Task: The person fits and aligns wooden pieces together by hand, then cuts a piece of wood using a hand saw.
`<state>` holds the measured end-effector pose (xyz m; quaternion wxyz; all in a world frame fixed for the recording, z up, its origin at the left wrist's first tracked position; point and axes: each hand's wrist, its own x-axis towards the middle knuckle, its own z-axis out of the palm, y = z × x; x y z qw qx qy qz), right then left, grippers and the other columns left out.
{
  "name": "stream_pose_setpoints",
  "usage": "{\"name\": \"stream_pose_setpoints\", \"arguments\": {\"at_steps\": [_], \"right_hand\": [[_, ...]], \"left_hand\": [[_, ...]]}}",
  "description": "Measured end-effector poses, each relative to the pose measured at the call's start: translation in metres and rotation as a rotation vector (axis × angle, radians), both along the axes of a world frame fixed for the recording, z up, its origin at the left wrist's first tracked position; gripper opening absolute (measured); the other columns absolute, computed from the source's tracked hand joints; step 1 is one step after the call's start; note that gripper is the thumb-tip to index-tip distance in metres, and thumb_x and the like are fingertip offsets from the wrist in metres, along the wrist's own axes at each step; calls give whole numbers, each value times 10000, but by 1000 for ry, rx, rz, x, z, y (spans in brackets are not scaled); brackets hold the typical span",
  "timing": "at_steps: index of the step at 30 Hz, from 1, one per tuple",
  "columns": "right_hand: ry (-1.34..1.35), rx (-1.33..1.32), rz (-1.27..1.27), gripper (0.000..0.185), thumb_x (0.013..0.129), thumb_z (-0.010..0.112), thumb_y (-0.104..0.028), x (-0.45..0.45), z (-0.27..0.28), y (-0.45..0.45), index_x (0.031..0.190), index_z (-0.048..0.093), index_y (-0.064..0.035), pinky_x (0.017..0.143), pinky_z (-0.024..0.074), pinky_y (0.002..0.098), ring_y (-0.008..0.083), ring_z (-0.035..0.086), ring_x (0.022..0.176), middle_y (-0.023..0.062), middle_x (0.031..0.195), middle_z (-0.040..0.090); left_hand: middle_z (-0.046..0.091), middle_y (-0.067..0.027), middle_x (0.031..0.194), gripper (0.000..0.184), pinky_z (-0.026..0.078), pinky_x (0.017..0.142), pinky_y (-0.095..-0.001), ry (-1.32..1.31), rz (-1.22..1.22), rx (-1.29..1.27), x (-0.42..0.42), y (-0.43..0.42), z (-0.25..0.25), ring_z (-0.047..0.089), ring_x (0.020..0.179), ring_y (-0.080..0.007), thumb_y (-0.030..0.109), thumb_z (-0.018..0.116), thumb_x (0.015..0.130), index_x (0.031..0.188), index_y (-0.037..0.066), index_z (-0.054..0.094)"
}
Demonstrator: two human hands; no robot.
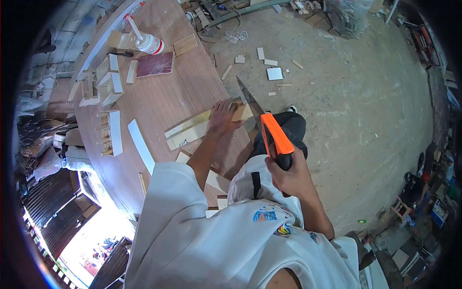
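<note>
My right hand (291,174) is closed around the orange and black handle of a hand saw (275,132). Its blade points up and away, passing beside the near-right end of a pale wooden board (190,131) at the table edge. My left hand (224,118) grips that board from above and presses it against the table. The board looks long and narrow, with a raised strip along it and small dark writing near its left end. Whether the blade's teeth touch the wood, I cannot tell.
The brown tabletop (168,91) holds a white glue bottle (150,44), a dark red rectangular block (155,64), white-faced wooden pieces (115,132) and a long white strip (140,146). Wood offcuts (274,73) lie on the concrete floor (356,120). Clutter lines the right wall.
</note>
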<state>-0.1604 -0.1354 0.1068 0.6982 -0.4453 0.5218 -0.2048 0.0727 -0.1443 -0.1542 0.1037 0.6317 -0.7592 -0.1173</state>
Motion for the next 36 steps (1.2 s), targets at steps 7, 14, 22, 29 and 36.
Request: {"name": "stream_pose_setpoints", "arguments": {"at_steps": [7,14,22,29,36], "right_hand": [[-16,-13,18,150,765,557,19,7,-2,1,906,506,9,613,399,266,96,459,666,34,702,485],[-6,-13,28,152,766,556,16,10,0,0,912,511,19,637,413,276,121,479,673,55,713,506],[-40,8,36,162,794,587,20,16,19,-4,896,482,-48,378,333,225,49,434,419,-38,617,461],[70,-9,33,157,751,539,-28,40,-69,-15,901,509,7,549,401,303,112,456,592,45,632,468],[1,-69,88,143,777,541,-30,41,-19,-14,915,503,-38,390,361,252,81,466,437,-12,603,458]], "left_hand": [[447,-125,1300,660,322,1029,-442,3,0,16,0,-1,3,418,1190,-309,548,684,671,1140,92,594],[440,-131,1304,666,305,1045,-434,-24,5,76,0,-1,6,405,1209,-296,571,659,692,1154,96,589],[437,-136,1300,668,308,1039,-445,-18,-14,110,2,-3,3,403,1211,-309,585,638,710,1173,109,575],[447,-135,1290,697,310,1039,-454,67,35,77,-2,-1,4,404,1207,-326,424,739,618,1207,107,543],[490,-163,1225,663,393,947,-476,136,14,-45,1,2,-4,480,1092,-366,493,735,624,1143,106,588]]}}
